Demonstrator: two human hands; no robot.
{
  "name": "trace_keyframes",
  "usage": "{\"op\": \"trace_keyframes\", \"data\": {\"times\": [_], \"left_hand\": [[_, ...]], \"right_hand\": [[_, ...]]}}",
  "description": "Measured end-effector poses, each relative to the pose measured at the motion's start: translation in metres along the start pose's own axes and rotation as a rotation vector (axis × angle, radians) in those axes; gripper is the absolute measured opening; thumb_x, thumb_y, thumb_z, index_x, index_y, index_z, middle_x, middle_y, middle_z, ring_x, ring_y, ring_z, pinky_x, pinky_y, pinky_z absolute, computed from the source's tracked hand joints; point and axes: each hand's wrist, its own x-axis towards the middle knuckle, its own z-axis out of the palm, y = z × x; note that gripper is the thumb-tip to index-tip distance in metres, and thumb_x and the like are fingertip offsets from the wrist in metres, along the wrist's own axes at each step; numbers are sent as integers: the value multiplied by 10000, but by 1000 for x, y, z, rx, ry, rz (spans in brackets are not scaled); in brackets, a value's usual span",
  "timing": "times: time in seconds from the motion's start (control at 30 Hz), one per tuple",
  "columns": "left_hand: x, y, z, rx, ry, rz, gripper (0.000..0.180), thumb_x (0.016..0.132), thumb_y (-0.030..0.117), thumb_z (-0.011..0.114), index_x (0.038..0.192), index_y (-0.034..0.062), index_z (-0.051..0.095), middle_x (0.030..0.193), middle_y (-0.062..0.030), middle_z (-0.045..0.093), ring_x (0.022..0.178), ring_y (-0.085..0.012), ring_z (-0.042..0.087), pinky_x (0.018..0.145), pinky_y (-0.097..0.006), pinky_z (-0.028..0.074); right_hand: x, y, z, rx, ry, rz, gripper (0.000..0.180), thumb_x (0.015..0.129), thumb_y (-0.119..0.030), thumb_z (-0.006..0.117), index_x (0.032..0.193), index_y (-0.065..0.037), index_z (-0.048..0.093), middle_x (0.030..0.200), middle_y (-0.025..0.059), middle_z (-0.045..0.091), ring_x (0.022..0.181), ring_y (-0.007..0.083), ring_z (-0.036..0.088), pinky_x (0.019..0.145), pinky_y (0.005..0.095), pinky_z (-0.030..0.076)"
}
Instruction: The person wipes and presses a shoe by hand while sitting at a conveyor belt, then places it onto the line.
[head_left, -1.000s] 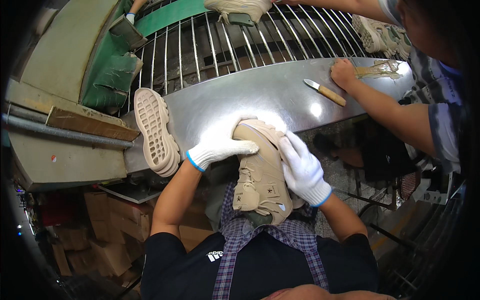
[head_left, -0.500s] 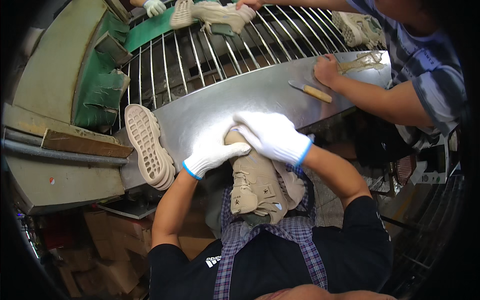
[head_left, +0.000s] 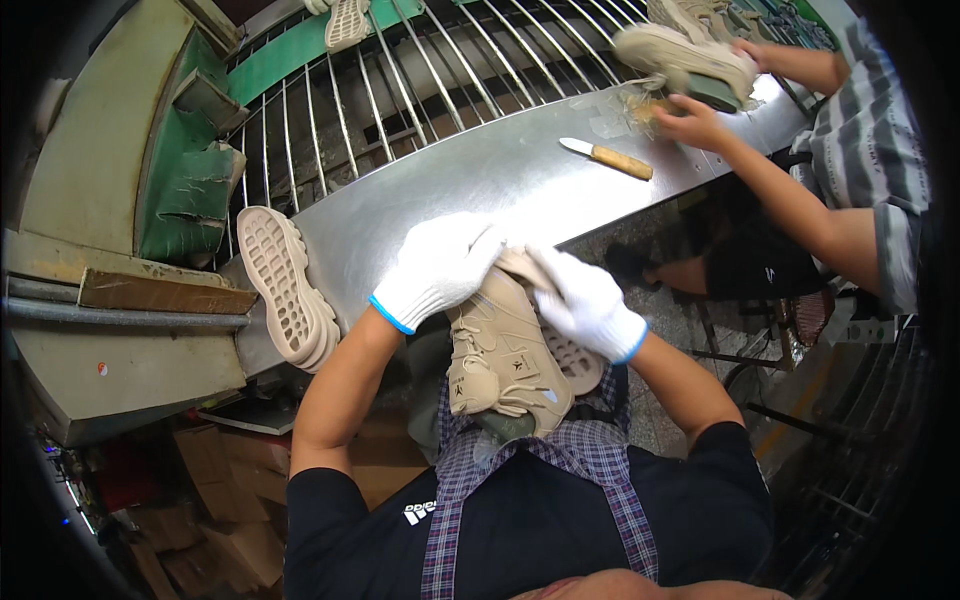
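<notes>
A beige shoe upper [head_left: 500, 345], laced and with a dark green last [head_left: 508, 424] inside it, rests against my apron, its toe away from me. My gloved left hand [head_left: 440, 262] is closed around its toe end. Along its right side lies a pale sole [head_left: 572, 358] with a grid of hollows. My gloved right hand [head_left: 585, 300] grips this sole near the toe, thumb and fingers around its edge. At the toe the sole's rim stands apart from the upper. The palms and some fingertips are hidden.
Another pale sole [head_left: 285, 285] lies on the metal bench [head_left: 400, 205] to my left. A wooden-handled knife [head_left: 610, 158] lies farther right. Metal rollers [head_left: 430, 75] run behind, with a sole [head_left: 346, 25] on them. At right, a co-worker holds a beige shoe [head_left: 685, 55].
My right hand has moved right and nearer me from the toe, drawing the sole's edge outward. The co-worker has lifted a shoe off the rollers and shifted right.
</notes>
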Motion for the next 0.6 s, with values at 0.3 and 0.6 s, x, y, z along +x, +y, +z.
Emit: {"op": "trace_keyframes", "data": {"times": [0.3,0.6], "left_hand": [[6,14,-8,132,-123,-252,358,1005,383,657,1026,61,813,1020,-163,786,947,-363,757,859,-428,594],[-3,3,6,7,98,-164,357,1042,343,648,1007,24,803,959,-151,792,883,-295,767,827,-379,599]], "right_hand": [[15,-32,-35,20,-224,-9,801,891,-243,699,1630,-73,439,1153,241,721,949,385,764,870,442,630],[-28,-35,-36,46,-178,-200,765,875,-195,723,1590,-67,484,1376,257,598,1082,399,722,899,430,633]]}}
